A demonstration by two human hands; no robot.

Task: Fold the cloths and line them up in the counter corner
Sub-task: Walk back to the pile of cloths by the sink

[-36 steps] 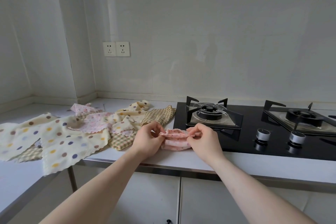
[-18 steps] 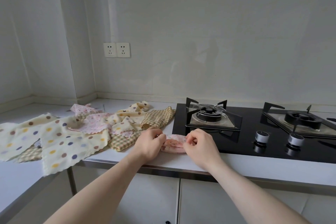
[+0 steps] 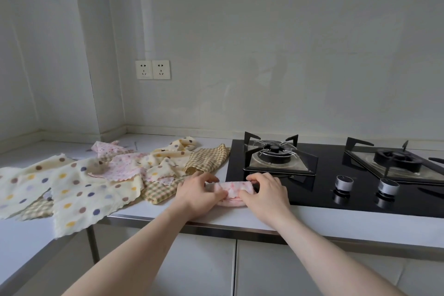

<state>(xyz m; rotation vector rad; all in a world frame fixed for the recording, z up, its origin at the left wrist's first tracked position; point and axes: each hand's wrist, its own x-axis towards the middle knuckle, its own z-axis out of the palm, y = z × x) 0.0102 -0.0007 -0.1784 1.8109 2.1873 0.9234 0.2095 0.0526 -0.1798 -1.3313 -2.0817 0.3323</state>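
Observation:
A small pink cloth (image 3: 233, 192), folded into a narrow strip, lies on the white counter (image 3: 319, 222) just left of the hob. My left hand (image 3: 197, 193) grips its left end with curled fingers. At the strip's right end, my right hand (image 3: 266, 193) grips it too. Left of them lies a loose heap of cloths: a large cream polka-dot cloth (image 3: 72, 190), a pink spotted one (image 3: 120, 166), a cream one with brown dots (image 3: 175, 151) and yellow checked cloths (image 3: 207, 157).
A black glass gas hob (image 3: 319, 175) with two burners and two silver knobs (image 3: 343, 181) fills the counter to the right. The counter corner (image 3: 113, 137) sits behind the heap. A double wall socket (image 3: 152, 69) is above it. White cabinet doors are below the counter edge.
The pink cloth was held up between both hands and has been brought down onto the counter as a tighter fold. Both hands now press and grip its ends.

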